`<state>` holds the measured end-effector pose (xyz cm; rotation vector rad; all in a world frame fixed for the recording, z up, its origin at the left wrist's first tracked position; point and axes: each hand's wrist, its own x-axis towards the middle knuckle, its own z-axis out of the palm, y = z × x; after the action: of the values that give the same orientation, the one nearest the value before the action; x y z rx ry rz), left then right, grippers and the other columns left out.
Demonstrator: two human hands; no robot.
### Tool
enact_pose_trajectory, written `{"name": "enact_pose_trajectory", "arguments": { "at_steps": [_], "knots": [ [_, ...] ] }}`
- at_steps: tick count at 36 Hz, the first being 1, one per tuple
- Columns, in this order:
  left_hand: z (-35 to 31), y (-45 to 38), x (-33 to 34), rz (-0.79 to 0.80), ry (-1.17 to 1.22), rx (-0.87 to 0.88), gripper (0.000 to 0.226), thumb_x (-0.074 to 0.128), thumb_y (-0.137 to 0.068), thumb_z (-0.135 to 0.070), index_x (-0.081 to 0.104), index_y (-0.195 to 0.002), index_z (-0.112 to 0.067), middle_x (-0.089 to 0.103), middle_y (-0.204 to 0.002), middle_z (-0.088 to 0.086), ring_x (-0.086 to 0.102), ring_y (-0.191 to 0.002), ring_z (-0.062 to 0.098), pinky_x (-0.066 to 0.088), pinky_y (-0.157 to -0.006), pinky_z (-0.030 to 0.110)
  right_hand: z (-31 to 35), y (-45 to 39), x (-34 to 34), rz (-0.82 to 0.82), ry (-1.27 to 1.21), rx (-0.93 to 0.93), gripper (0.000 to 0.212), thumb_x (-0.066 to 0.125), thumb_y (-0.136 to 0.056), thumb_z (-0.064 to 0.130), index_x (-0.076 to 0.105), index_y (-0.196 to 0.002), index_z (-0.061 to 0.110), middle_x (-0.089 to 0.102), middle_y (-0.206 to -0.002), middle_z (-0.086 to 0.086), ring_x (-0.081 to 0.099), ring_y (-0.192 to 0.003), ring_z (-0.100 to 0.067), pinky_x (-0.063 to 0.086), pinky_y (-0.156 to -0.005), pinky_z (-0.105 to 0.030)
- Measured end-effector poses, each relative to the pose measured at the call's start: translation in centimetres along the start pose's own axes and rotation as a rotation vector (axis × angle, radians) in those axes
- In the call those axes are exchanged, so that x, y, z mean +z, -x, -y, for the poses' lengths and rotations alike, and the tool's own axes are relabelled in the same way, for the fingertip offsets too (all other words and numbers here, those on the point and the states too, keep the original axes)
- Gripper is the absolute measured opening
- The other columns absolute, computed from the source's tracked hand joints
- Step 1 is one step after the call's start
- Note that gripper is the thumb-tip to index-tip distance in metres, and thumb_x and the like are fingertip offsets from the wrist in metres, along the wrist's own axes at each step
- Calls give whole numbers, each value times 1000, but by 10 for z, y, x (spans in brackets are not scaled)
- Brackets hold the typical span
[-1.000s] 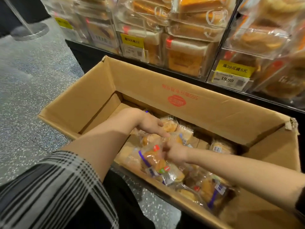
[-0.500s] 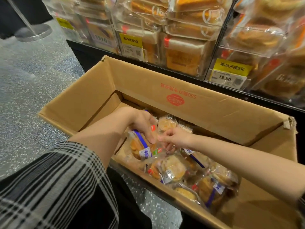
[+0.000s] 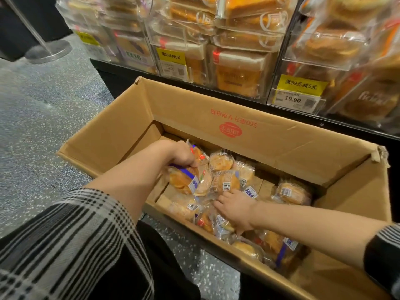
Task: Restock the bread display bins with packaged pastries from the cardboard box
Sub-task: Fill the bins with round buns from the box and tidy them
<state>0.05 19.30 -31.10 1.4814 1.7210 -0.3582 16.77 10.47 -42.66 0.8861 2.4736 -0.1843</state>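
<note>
Inside the cardboard box (image 3: 270, 146) on the floor, the right hand (image 3: 234, 210) rests spread fingers on loose packaged pastries (image 3: 225, 182); farther left, the left hand (image 3: 180, 155) grips several packets; the bread display bins (image 3: 238, 61) stand beyond.

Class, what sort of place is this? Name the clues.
Most likely a shop's bakery aisle: clear display bins of wrapped bread, yellow price tags reading 19.90, and a cardboard box of packaged pastries on the floor.
</note>
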Motion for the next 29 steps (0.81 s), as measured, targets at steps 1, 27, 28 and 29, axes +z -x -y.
{"name": "enact_pose_trajectory", "arguments": {
  "at_steps": [1, 27, 28, 29],
  "knots": [
    [0, 1, 0, -32, 34, -15, 41, 61, -93, -24, 53, -122, 3, 64, -116, 18, 67, -100, 32, 53, -92, 47, -2, -1, 2, -10, -84, 17, 85, 79, -72, 41, 36, -138, 9, 51, -127, -7, 46, -115, -22, 39, -103, -36],
    [-51, 23, 5, 12, 970, 270, 143, 84, -28, -72, 27, -147, -17, 63, -122, 17, 71, -92, 31, 57, -84, 47, -78, 171, -56, 10, -2136, 118, 74, 96, -40, 34, 68, -102, 7, 70, -97, -12, 69, -81, -20, 57, -76, -30],
    [-56, 24, 7, 45, 981, 288, 146, 88, -27, -66, 25, -148, -14, 63, -122, 18, 71, -91, 31, 58, -79, 44, -77, 181, -57, -55, -2160, 175, 75, 97, -33, 33, 69, -97, 6, 70, -93, -12, 69, -76, -19, 58, -72, -29],
    [-62, 29, 10, 80, 988, 319, 142, 91, -30, -58, 26, -147, -9, 65, -118, 18, 72, -88, 30, 60, -71, 40, -77, 190, -58, -121, -2196, 225, 74, 98, -26, 33, 72, -90, 7, 71, -87, -11, 70, -71, -18, 58, -68, -28]
  ]
}}
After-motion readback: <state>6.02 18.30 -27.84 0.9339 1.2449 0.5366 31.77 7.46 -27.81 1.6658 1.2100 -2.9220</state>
